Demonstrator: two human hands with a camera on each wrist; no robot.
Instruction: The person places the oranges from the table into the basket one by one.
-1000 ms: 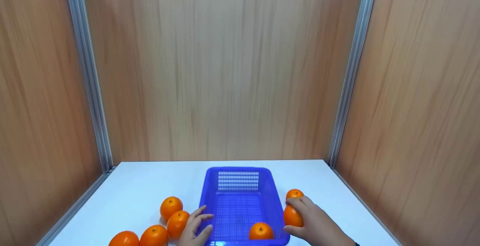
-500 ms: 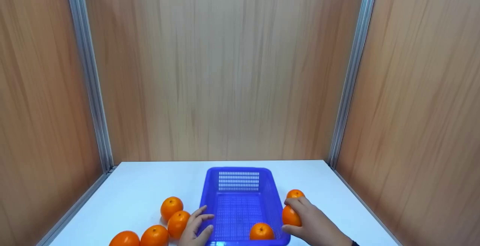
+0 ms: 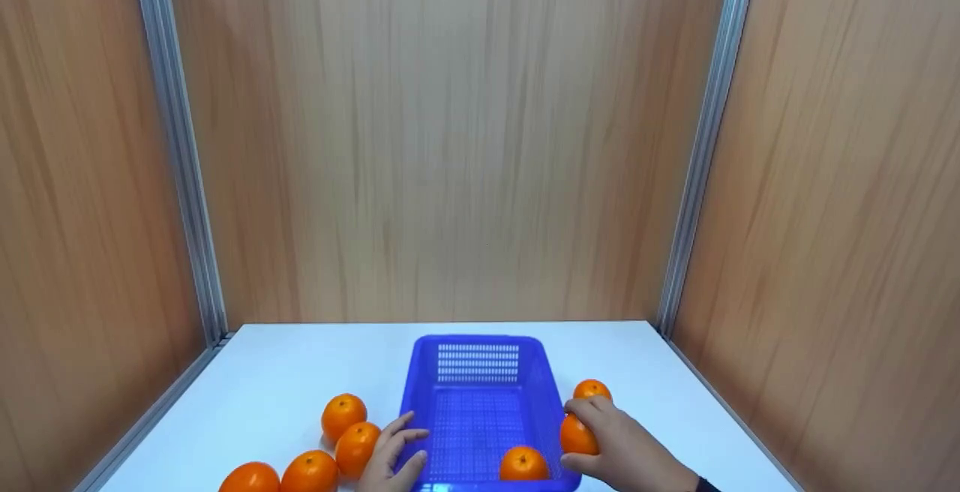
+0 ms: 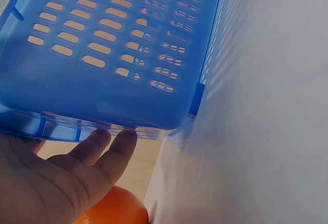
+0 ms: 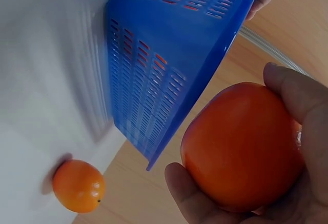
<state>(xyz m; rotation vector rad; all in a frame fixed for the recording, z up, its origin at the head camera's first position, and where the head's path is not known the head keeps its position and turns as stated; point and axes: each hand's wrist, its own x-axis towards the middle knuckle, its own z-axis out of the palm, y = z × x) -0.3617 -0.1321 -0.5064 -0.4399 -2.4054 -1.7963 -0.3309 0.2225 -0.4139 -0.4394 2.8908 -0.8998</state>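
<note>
A blue plastic basket (image 3: pixel 480 417) stands on the white table with one orange (image 3: pixel 523 463) inside, near its front right corner. My left hand (image 3: pixel 390 454) is at the basket's left side, its fingers loosely bent; the left wrist view shows the fingertips (image 4: pixel 123 139) against the outer wall. Beside the right rim, my right hand (image 3: pixel 626 447) grips an orange (image 3: pixel 577 436). In the right wrist view this orange (image 5: pixel 243 147) sits between thumb and fingers, off the table. Just beyond that hand, another orange (image 3: pixel 592 389) rests on the table, partly covered by it.
Several oranges (image 3: pixel 343 415) lie on the table left of the basket, the closest one (image 3: pixel 358 447) right by my left hand. Wood-grain panels (image 3: pixel 480 139) with metal corner posts (image 3: pixel 709 147) enclose the table at the back and sides.
My right hand has moved slightly left, towards the basket's right rim, with the orange in its grip. The left hand and basket look unchanged.
</note>
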